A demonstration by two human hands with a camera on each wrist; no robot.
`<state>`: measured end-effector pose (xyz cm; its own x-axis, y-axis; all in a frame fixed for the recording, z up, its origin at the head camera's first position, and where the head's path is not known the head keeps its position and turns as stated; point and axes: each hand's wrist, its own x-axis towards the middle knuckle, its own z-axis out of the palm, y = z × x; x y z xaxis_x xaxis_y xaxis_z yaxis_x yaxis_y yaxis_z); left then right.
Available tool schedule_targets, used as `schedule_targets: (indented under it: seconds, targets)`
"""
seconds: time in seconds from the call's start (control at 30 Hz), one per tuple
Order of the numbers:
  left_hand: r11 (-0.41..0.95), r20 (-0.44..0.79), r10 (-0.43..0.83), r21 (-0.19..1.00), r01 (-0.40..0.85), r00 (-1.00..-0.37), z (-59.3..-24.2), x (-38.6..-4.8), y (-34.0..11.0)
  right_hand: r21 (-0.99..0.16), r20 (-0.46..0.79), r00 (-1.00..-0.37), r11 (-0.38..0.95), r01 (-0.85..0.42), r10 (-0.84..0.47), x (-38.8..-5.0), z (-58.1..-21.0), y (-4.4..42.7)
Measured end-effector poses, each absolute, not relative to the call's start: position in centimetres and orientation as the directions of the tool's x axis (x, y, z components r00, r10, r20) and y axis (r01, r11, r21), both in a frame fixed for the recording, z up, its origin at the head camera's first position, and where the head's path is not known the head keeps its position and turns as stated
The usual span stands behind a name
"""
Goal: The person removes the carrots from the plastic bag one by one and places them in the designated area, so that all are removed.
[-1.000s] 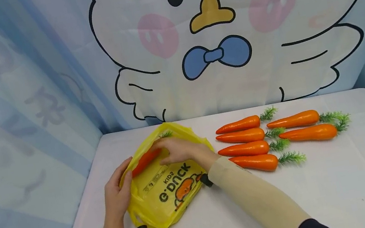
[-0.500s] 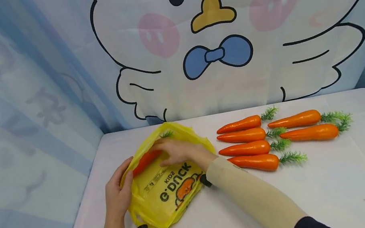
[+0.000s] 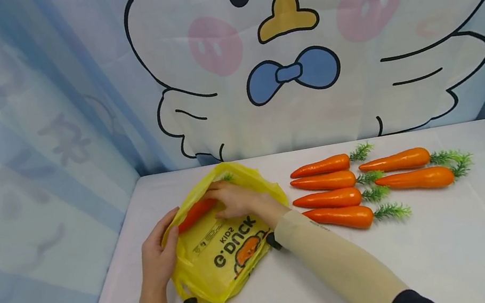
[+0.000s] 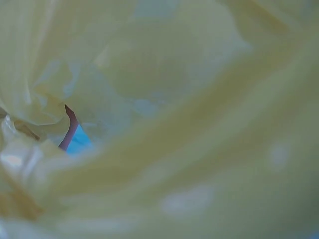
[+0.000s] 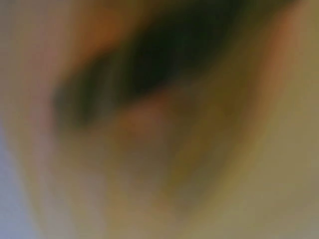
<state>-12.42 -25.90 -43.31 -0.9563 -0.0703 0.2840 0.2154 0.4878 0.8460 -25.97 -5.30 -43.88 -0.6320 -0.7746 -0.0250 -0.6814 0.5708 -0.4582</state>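
A yellow plastic bag (image 3: 207, 282) with printed lettering lies on the table at left of middle, its mouth spread. My left hand (image 3: 156, 258) grips the bag's left rim between thumb and fingers. Inside the opening is an orange toy carrot (image 3: 195, 215), its green leafy top partly showing beyond my fingers. My right hand (image 3: 241, 200) reaches into the bag and holds this carrot near its leafy end; the fingertips are partly hidden. Yellow plastic (image 4: 189, 124) fills the left wrist view. The right wrist view is too blurred to make out the grip.
Several more carrots (image 3: 328, 165) lie in two groups right of the bag, tips pointing left, with the nearest one (image 3: 342, 217) partly behind my right sleeve (image 3: 334, 260). White cloth covers the table (image 3: 458, 243). A printed curtain (image 3: 225, 111) stands along the back and sides.
Both hands, the bag and the carrots keep their places. The whole head view has shifted slightly, so everything appears a little farther right.
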Motion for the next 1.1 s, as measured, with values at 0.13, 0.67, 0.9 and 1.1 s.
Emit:
schedule_targets:
  seconds: [0.13, 0.67, 0.9, 1.1]
  targets:
    - [0.491, 0.297, -0.067, 0.841, 0.228, -0.953, -43.38, -12.41, -25.84, -0.437, -0.013, -0.627, 0.569, -0.697, -0.779, -25.97, -43.77, -5.24]
    - [0.502, 0.269, -0.074, 0.842, 0.198, -0.960, -43.35, -12.46, -25.78, -0.398, -0.010, -0.608, 0.561, -0.726, -0.794, -25.65, -44.07, -5.08]
    - [0.515, 0.252, -0.085, 0.839, 0.174, -0.964, -43.27, -12.46, -25.77, -0.378, -0.004, -0.570, 0.529, -0.759, -0.821, -25.46, -44.09, -4.80]
    - [0.518, 0.270, -0.076, 0.833, 0.193, -0.960, -43.40, -12.54, -25.92, -0.387, -0.029, -0.574, 0.539, -0.748, -0.818, -25.11, -43.73, -4.61]
